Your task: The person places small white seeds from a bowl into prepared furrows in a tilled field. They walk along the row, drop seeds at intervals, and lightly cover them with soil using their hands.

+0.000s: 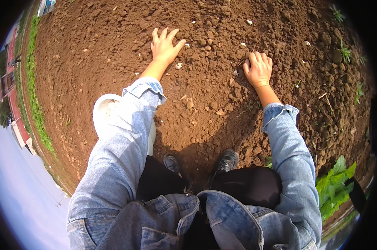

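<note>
My left hand (166,47) is spread palm down over the brown tilled soil (207,90), its thumb tip beside a white garlic clove (186,45). Another garlic clove (178,66) lies just below that hand. My right hand (257,67) rests on the soil with its fingers bent downward; their tips are hidden, so whether it holds anything cannot be told. A pale clove (235,72) sits left of its thumb, and one more clove (243,45) lies above it. A white bucket (98,109) with pale contents stands partly under my left forearm.
More cloves, such as one at the top (249,22) and one at the right (307,43), are scattered on the soil. My black shoes (227,160) stand near the bottom. A leafy green plant (333,184) grows at lower right, and a green plant row (35,84) runs along the left.
</note>
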The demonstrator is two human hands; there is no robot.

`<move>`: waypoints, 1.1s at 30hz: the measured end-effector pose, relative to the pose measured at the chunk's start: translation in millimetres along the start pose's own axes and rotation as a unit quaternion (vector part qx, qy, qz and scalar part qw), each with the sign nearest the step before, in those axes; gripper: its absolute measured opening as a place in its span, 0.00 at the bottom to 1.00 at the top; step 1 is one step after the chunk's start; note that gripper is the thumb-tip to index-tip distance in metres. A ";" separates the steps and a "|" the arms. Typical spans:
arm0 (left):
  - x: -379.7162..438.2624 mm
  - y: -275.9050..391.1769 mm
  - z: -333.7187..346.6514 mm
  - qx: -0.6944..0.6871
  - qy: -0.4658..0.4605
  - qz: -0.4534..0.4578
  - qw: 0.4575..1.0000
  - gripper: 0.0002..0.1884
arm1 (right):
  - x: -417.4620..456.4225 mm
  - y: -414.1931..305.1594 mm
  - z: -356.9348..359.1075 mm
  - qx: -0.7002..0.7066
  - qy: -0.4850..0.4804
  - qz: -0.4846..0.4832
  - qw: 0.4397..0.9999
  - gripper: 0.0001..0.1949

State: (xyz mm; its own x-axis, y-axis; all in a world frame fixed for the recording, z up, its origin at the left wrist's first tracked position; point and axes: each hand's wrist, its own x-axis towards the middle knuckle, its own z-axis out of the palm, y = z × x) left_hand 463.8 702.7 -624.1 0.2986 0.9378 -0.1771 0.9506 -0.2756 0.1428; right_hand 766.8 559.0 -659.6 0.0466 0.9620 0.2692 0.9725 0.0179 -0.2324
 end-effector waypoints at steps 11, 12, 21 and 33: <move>-172.7 31.8 -50.9 -0.071 -0.133 0.210 0.966 0.15 | 4.3 9.2 -28.8 0.020 0.108 0.083 0.990 0.19; -178.6 30.8 -68.9 -0.061 -0.153 0.212 0.963 0.15 | 4.7 22.3 -36.1 -0.033 0.125 0.108 0.986 0.24; -224.9 69.1 -208.1 -0.215 -0.174 0.173 0.945 0.18 | -41.3 -59.5 -10.5 0.100 -0.096 0.122 0.983 0.31; -260.8 70.2 -221.5 -0.208 -0.207 0.144 0.945 0.21 | -95.4 -51.7 -40.5 -0.009 -0.121 0.040 0.992 0.32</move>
State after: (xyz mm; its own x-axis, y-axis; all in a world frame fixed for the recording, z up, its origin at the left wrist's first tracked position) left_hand 433.8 485.5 -352.2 0.6297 0.6494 -0.4263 0.7345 -0.3190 0.5990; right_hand 721.4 455.3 -635.4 0.0703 0.9974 0.0174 0.9718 -0.0645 -0.2268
